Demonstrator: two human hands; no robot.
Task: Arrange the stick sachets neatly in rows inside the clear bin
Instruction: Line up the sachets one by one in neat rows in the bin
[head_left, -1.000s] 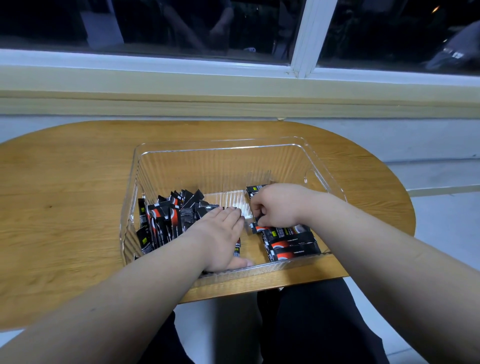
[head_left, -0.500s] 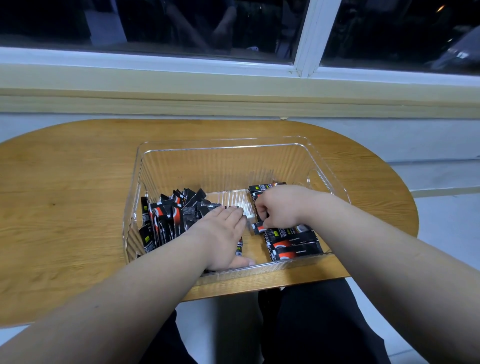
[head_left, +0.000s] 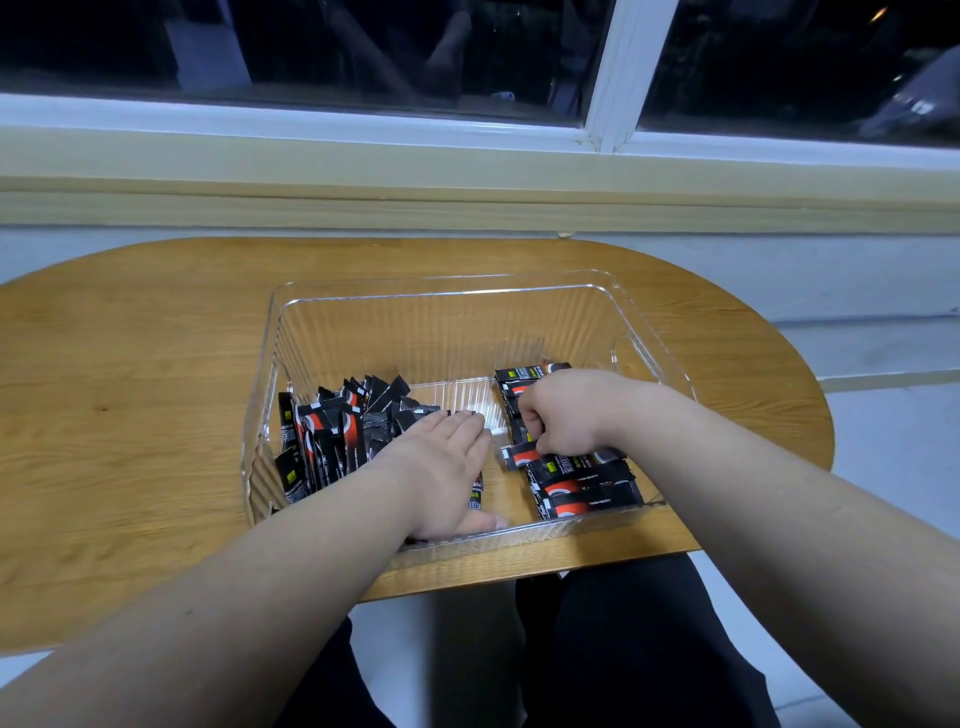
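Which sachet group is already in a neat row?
The black-and-red stick sachets on the right of the clear plastic bin: flat, parallel. The left pile stands jumbled.

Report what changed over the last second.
Almost nothing. The right hand eased slightly nearer, baring more of the far sachet, and still pinches a red-marked sachet in the right row. The left hand stays flat at the loose pile; the clear bin has not moved.

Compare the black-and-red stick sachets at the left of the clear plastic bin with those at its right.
Left sachets stand jumbled, ends up; right sachets lie flat in a row. The left hand rests on left ones; the right hand pinches a right one. Both share the bin.
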